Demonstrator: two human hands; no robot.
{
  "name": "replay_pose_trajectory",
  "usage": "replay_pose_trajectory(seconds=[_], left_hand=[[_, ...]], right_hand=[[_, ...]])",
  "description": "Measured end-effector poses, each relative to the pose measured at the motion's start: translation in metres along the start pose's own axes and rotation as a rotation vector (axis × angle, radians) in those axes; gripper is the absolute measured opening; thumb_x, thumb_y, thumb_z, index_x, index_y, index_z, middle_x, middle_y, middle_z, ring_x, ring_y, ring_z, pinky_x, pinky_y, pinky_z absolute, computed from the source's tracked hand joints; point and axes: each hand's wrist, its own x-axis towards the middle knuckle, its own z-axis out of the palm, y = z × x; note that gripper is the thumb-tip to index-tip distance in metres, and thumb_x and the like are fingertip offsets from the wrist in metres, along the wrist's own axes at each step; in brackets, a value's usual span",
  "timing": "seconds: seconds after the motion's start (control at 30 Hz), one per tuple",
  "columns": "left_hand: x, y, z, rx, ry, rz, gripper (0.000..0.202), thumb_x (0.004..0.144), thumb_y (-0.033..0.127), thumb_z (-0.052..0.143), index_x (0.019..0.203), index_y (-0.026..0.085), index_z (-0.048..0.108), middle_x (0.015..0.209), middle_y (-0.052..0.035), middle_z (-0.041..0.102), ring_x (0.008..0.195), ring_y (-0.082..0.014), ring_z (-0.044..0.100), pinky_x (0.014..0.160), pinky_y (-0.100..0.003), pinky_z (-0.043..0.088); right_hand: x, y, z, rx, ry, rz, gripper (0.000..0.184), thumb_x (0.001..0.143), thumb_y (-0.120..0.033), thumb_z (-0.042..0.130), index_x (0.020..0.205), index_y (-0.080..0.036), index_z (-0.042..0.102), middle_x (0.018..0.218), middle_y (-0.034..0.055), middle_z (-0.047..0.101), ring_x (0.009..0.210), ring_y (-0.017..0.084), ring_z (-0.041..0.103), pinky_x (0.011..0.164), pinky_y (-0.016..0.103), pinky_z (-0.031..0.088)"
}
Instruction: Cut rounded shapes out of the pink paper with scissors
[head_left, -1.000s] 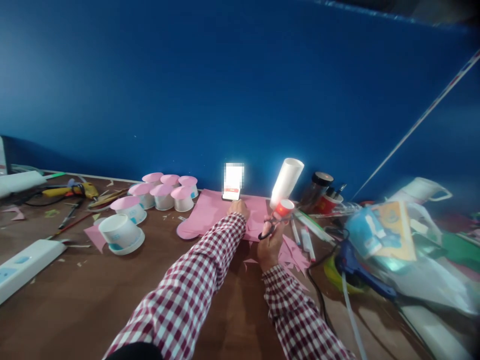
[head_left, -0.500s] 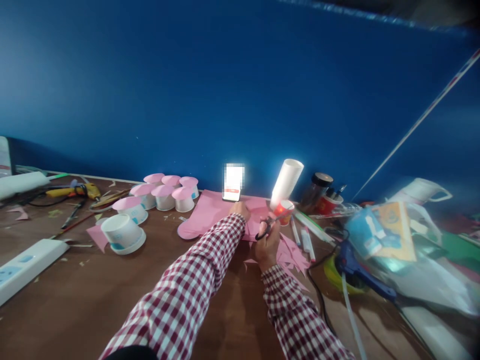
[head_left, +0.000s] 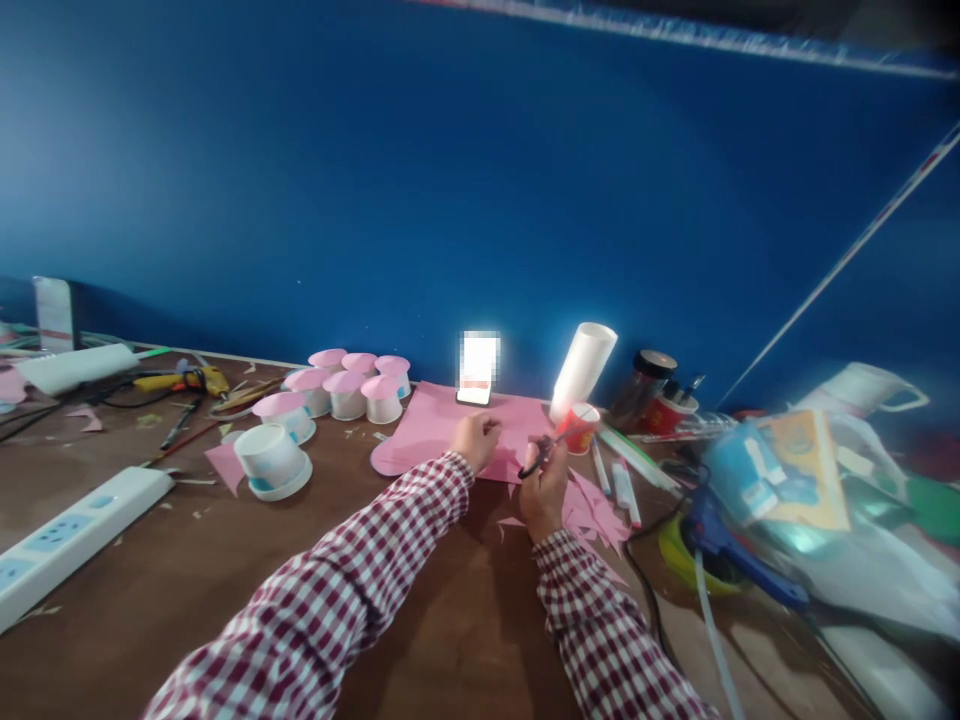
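Facing you, a deep-blue flat wall (head_left: 375, 180) meets the far edge of the brown wood-look tabletop (head_left: 465, 620). The brown surface runs toward you between your two red-and-white checked sleeves (head_left: 360, 545), and leftward to the long white power strip (head_left: 79, 535). On your right, the clear plastic bag (head_left: 862, 560) and the blue glue gun (head_left: 739, 558) narrow the space beside your right sleeve. The flat pink paper sheet (head_left: 424, 430) lies near the wall, its far side by the lit phone (head_left: 474, 396). White paper cups topped with pink discs (head_left: 346, 403) border it on the left; a tall white paper roll (head_left: 585, 368) and a red paper cup (head_left: 579, 432) border it on the right. Your left hand (head_left: 474, 441) is above the sheet, fingers curled narrow; whether they pinch anything, you cannot tell. Your right hand (head_left: 544, 490) holds the dark-handled scissors (head_left: 535, 462) by the sheet's near right corner, beside loose pink paper scraps (head_left: 592, 508).
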Motion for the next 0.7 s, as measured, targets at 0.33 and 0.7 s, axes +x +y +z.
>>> replay_pose_trajectory(seconds=[0.33,0.7], left_hand=[[-0.064,0.005,-0.045,-0.722,0.293,-0.361,0.015,0.065,0.018,0.069,0.076,0.011,0.062,0.062,-0.0013,0.061,0.057,-0.0106,0.061,0.050,-0.018,0.044],[-0.085,-0.001,-0.049,-1.178,0.277,-0.384,0.023,0.063,0.014,0.074,0.073,0.014,0.054,0.065,0.0013,0.059,0.060,-0.0092,0.062,0.050,-0.016,0.048]], right_hand=[[0.003,0.007,-0.001,-0.019,0.033,0.094,0.044,0.081,-0.040,0.055,0.116,-0.012,0.052,0.106,0.0146,0.062,0.092,0.023,0.060,0.076,0.034,0.048],[0.004,0.004,-0.002,0.032,0.060,0.099,0.046,0.081,-0.042,0.054,0.116,-0.014,0.048,0.108,0.0153,0.060,0.096,0.023,0.060,0.075,0.033,0.051]])
